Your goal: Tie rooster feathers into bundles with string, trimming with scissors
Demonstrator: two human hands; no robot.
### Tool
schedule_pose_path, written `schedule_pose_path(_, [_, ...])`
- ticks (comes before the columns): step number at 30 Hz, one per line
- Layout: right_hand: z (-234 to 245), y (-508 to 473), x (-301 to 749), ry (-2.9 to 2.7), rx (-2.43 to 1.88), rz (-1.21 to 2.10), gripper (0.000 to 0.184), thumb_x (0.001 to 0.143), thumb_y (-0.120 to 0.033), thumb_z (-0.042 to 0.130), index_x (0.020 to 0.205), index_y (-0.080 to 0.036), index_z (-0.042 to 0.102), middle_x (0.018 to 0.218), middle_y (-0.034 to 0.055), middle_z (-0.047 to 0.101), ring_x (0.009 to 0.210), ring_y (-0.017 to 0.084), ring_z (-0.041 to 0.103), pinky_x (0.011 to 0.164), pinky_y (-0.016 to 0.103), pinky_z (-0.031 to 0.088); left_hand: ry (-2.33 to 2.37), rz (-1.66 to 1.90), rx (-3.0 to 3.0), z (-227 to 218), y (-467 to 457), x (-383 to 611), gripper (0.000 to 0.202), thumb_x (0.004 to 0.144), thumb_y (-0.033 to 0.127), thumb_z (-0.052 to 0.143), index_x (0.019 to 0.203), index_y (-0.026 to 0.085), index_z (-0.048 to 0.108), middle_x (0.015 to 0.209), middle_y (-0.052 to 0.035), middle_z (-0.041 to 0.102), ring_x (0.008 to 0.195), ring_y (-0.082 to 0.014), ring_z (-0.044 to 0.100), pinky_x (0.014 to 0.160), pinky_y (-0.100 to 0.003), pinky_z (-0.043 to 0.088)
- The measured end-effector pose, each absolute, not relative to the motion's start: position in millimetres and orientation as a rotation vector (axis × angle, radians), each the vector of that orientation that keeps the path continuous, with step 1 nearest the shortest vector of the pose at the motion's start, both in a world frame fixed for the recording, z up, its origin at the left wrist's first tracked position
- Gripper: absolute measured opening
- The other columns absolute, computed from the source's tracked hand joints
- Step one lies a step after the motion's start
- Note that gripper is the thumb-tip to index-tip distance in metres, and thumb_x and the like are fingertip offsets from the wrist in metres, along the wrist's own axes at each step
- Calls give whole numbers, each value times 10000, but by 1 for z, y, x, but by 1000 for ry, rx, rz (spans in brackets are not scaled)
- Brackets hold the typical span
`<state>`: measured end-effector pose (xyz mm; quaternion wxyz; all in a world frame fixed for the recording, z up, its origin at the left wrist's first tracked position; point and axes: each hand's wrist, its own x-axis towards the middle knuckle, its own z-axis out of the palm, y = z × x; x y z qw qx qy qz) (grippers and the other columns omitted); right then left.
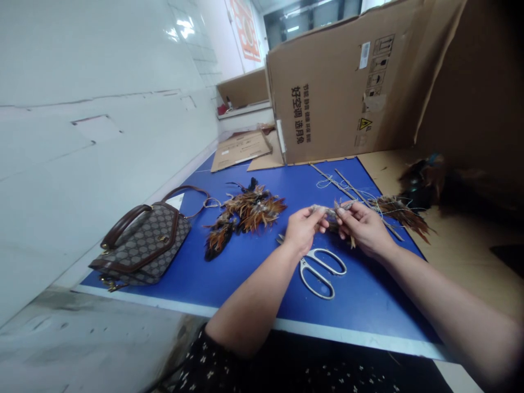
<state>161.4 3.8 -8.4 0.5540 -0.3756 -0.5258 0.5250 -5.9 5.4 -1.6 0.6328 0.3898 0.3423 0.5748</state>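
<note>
Over the blue tabletop, my left hand [303, 230] pinches one end of a small grey-brown feather bundle [327, 210]. My right hand [365, 226] is closed on the other end, thumb against fingers; a few feather tips poke out around it. Just below the hands lie scissors [323, 275] with silver handles, their blades partly hidden by my left wrist. A pile of brown and black feathers [260, 210] rests to the left. Beyond my right hand, thin sticks [356, 188] lie with loose pale string [327, 182], near more brown feathers [403, 213].
A patterned handbag [147, 243] with brown handles stands at the table's left. Behind the table rises a large cardboard box [335, 103], with a flattened cardboard piece [239, 150] beside it. A dark feather heap [421, 177] sits on cardboard at the right. A wall [135, 142] borders the left side.
</note>
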Motion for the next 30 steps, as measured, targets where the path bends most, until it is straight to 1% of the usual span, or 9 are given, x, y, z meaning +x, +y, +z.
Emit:
schedule_pose_path(6, [-4,1,158,-1200,-868,1253,413,815,-567,833,987,-250,632,689,-44,578,463,93,438,446,275,510,787,1348,863,0,5,-5,413,696,432,910,827,107,691,713,-33,657,611,-100,592,565,-247,411])
schedule_pose_path(14, [-3,3,160,-1210,-907,1176,414,838,-603,794,869,-243,592,689,-32,586,462,98,429,451,285,505,801,1399,857,1,6,-6,396,698,408,910,856,104,711,689,-25,661,590,-91,589,557,-235,408])
schedule_pose_path(16, [-3,4,162,-1201,-927,1146,410,844,-596,791,857,-242,585,658,-37,579,447,101,436,441,279,484,807,1434,837,3,7,-7,399,692,408,913,849,109,699,697,-20,659,588,-86,587,556,-233,405])
schedule_pose_path(19, [-3,9,167,-1160,-992,1056,401,849,-587,787,839,-242,583,641,-32,591,425,110,467,396,269,416,815,1491,805,6,9,-9,407,687,414,913,834,118,675,696,-14,652,591,-87,587,552,-232,402])
schedule_pose_path(21, [-5,14,174,-1088,-1046,952,405,841,-589,791,816,-243,583,672,-18,618,422,112,480,384,275,399,831,1521,797,7,10,-11,412,686,421,908,836,121,669,692,-15,654,589,-90,588,546,-232,402])
schedule_pose_path(26, [-9,26,188,-948,-1102,691,398,848,-613,767,809,-257,593,769,12,683,439,120,479,402,306,445,948,1519,904,4,11,-13,386,737,434,866,846,120,670,629,-11,659,524,-85,559,543,-231,412])
schedule_pose_path(30, [-6,18,178,-1060,-1117,747,397,871,-623,736,845,-252,598,847,35,733,444,123,490,403,298,416,955,1409,1019,-3,7,-8,399,767,457,846,903,112,699,619,-13,665,492,-80,539,530,-231,403])
